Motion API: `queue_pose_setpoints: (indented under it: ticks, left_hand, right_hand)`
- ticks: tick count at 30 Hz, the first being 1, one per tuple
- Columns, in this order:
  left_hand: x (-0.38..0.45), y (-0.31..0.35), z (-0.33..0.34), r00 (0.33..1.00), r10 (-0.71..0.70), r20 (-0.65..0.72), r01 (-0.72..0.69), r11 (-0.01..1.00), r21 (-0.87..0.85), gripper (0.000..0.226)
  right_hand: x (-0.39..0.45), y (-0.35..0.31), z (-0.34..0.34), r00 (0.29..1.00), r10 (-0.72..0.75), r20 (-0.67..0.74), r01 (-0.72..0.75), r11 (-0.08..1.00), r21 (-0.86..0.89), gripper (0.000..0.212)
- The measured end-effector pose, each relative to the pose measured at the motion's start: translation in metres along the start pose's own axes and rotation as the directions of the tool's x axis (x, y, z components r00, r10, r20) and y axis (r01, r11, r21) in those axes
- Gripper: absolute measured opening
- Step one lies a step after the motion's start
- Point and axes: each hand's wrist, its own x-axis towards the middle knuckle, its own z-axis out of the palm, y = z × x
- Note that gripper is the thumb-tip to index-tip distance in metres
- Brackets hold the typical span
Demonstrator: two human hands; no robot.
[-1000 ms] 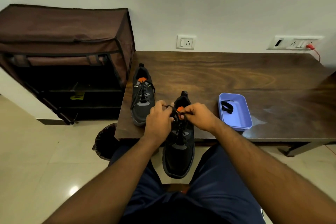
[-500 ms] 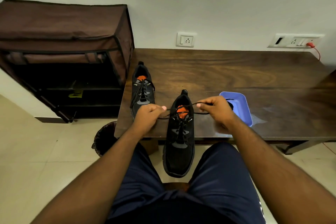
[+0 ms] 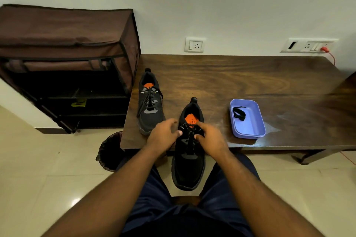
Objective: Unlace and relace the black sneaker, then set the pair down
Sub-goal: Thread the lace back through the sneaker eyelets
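Near sneaker (image 3: 189,150) overhangs the tabletop (image 3: 250,81) edge, toe toward the person. Half a second ago the lace ends were pulled wide apart; now both hands, left hand (image 3: 163,136) and right hand (image 3: 209,137), are back at the eyelets, fingers pinching the lace (image 3: 189,132). Probably tying off; second sneaker (image 3: 150,104) waits laced.

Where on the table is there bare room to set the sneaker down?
Bare wood lies behind the near sneaker, between the far sneaker and purple tray, and across the table toward the wall. The near edge is crowded by both shoes and hands.
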Motion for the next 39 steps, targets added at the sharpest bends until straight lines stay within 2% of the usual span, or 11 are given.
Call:
queue_pose_setpoints:
  ticks: [2,4,7,15,18,20,21,24,31,34,39]
  left_hand:
    - [-0.002,0.006,0.018,0.997,-0.079,-0.025,0.069,0.956,-0.285,0.047]
    - [-0.003,0.009,0.029,0.993,-0.095,-0.071,0.065,0.936,-0.347,0.035]
    - [-0.002,0.006,0.041,0.989,-0.057,-0.136,0.018,0.962,-0.273,0.01]
    - [0.012,-0.036,-0.002,0.993,-0.005,-0.119,0.027,0.983,0.184,0.013]
    - [0.018,-0.024,0.0,0.995,-0.072,-0.071,0.085,0.973,0.215,0.017]
    - [0.021,-0.021,-0.004,0.992,-0.122,-0.014,0.122,0.993,-0.009,0.025]
    - [0.02,-0.018,-0.007,0.99,-0.135,0.035,0.14,0.963,-0.23,0.026]
    - [0.014,0.0,-0.016,0.98,-0.076,0.181,0.184,0.673,-0.716,0.021]
    - [0.012,0.035,-0.007,0.993,-0.077,0.086,0.104,0.278,-0.955,0.028]
    - [0.025,0.042,-0.012,0.99,-0.14,-0.01,0.026,0.252,-0.967,0.026]
    - [0.036,0.036,-0.002,0.989,-0.137,-0.054,0.029,0.543,-0.839,0.02]
  right_hand:
    - [-0.001,0.005,0.01,0.994,0.039,-0.107,-0.024,0.989,0.143,0.037]
    - [0.0,0.008,0.012,0.981,0.104,-0.162,-0.068,0.975,0.213,0.026]
    - [0.002,0.009,0.013,0.979,0.111,-0.171,-0.075,0.976,0.207,0.017]
    - [0.011,0.038,-0.018,0.951,0.25,-0.179,-0.283,0.941,-0.187,0.012]
    - [0.012,0.032,-0.012,0.923,0.366,-0.119,-0.351,0.928,0.127,0.019]
    - [0.006,0.027,-0.014,0.889,0.457,-0.024,-0.367,0.744,0.559,0.022]
    - [0.003,0.023,-0.017,0.879,0.475,0.041,-0.361,0.607,0.708,0.016]
    - [0.002,0.004,-0.027,0.911,0.375,0.17,-0.302,0.326,0.896,0.01]
    - [0.029,-0.041,-0.025,0.967,0.243,0.076,-0.112,0.135,0.985,0.016]
    - [0.046,-0.056,-0.035,0.973,0.232,0.002,-0.041,0.163,0.986,0.013]
    - [0.048,-0.06,-0.024,0.993,0.113,0.017,-0.072,0.504,0.861,0.019]
